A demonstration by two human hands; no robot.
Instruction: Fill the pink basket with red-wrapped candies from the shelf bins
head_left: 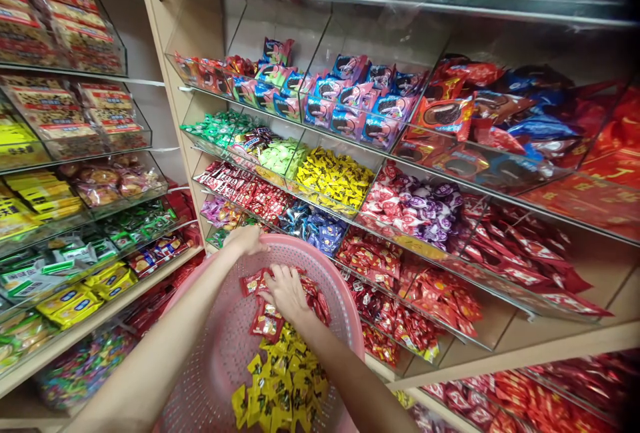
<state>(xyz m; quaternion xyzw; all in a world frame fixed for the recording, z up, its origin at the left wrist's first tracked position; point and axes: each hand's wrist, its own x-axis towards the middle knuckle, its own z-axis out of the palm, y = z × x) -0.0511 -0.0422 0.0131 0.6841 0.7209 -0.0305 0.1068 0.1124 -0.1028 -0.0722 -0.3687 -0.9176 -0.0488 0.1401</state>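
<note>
A pink perforated plastic basket (215,333) is in front of me, tilted toward the shelves. My left hand (244,241) grips its far rim, with the fingertips partly out of sight. Inside the basket, my right hand (287,292) rests over small red candy packets (267,322), its fingers spread and touching them. Nearer to me in the same basket lies a heap of yellow wrapped candies (283,380). My right forearm covers part of both heaps.
Slanted shelves with clear dividers rise ahead, holding yellow candies (333,176), purple and red wrapped candies (433,210) and blue-pink biscuit packs (345,96). Glass shelf edges jut out close above the basket. At left, another rack holds yellow packs (70,303).
</note>
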